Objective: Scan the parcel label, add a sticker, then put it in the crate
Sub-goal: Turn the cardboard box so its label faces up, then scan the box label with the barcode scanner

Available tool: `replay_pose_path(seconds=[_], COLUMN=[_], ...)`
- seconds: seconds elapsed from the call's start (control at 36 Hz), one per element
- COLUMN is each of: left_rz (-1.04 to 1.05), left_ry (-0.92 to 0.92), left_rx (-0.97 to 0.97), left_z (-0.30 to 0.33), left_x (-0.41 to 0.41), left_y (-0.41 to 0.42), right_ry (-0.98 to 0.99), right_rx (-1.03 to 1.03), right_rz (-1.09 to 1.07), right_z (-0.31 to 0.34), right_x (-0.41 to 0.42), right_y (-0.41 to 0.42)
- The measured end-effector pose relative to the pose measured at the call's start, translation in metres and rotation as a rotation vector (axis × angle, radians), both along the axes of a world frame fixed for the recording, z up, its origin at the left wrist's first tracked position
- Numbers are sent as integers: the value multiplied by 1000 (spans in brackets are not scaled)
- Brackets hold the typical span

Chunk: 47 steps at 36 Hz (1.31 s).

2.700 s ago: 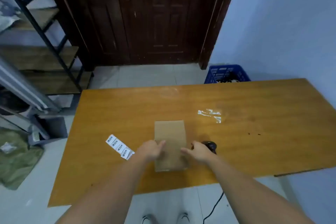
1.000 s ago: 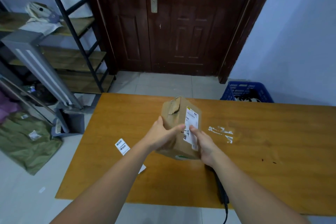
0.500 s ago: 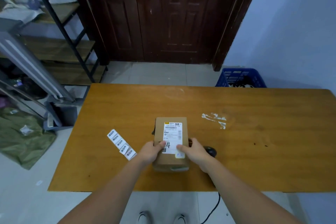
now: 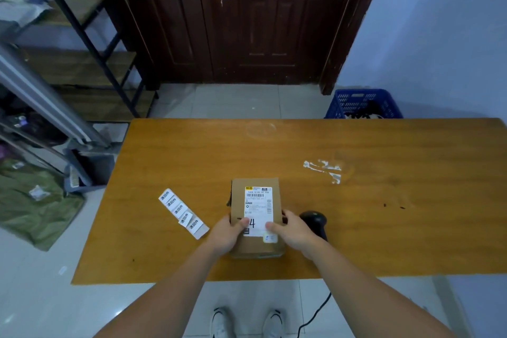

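Observation:
A brown cardboard parcel rests on the wooden table near its front edge. Its white shipping label faces up, with a barcode and a handwritten 4. My left hand grips the parcel's left side and my right hand grips its right side, thumbs on the label. A strip of white stickers lies on the table to the left of the parcel. A black barcode scanner lies just right of my right hand, its cable hanging off the front edge. The blue crate stands on the floor beyond the table's far right.
Torn tape residue marks the table to the right. A dark wooden door is behind the table. Metal shelving and a green bag occupy the left floor. My shoes show below the table's front edge.
The parcel was lifted and turned over in both hands, then set back down with its label facing up. Both hands still hold its sides.

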<state>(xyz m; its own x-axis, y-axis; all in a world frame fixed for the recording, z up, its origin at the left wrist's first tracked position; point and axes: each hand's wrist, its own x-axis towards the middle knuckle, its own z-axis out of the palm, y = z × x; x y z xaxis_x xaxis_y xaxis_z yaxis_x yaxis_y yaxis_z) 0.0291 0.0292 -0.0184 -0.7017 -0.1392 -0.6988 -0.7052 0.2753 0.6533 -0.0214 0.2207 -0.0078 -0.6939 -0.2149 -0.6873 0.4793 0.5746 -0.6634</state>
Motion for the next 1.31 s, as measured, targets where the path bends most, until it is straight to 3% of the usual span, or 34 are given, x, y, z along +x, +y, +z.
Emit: replay_pose_path(seconds=[0.11, 0.22, 0.31, 0.39, 0.5, 0.67, 1.03, 1.31], left_rz=[-188, -485, -682, -797, -783, -805, -829, -707], left_ry=[34, 72, 23, -11, -32, -46, -50, -102], left_rx=[-200, -503, -635, -715, -689, -676, -689, -520], left_z=[0, 6, 14, 19, 15, 11, 15, 4], left_x=[-8, -13, -12, -9, -5, -7, -9, -11], left_y=[-17, -43, -56, -60, -59, -48, -34, -20], right_ry=[287, 485, 411, 216, 9, 29, 253, 176], right_rx=[236, 405, 458, 473, 418, 332, 140, 97], right_rz=[166, 139, 62, -2, -23, -110, -191, -100], right_z=[14, 24, 16, -5, -40, -59, 48, 73], right_x=[-15, -27, -26, -18, 0, 7, -28, -5], right_y=[21, 58, 85, 103, 101, 85, 40, -13])
